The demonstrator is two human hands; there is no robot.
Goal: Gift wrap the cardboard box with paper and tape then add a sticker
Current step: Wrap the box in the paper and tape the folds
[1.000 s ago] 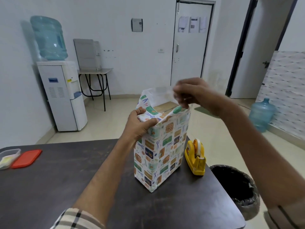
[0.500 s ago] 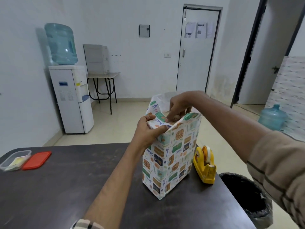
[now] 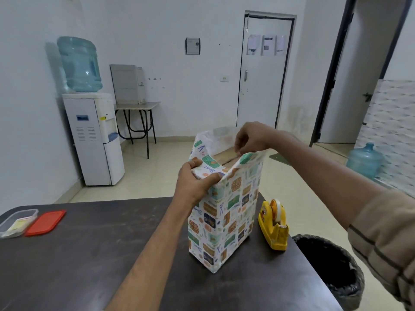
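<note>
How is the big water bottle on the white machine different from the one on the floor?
The dispenser bottle sits upside down on the dispenser; the floor bottle stands upright, neck up. The dispenser bottle is high up on the left; the floor bottle is low on the right. Both are blue and see-through.

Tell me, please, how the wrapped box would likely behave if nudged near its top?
The wrapped box stands tall on a narrow end on the table, so it would probably tip rather than slide. Its loose paper above the cardboard looks floppy and would likely crumple.
</note>
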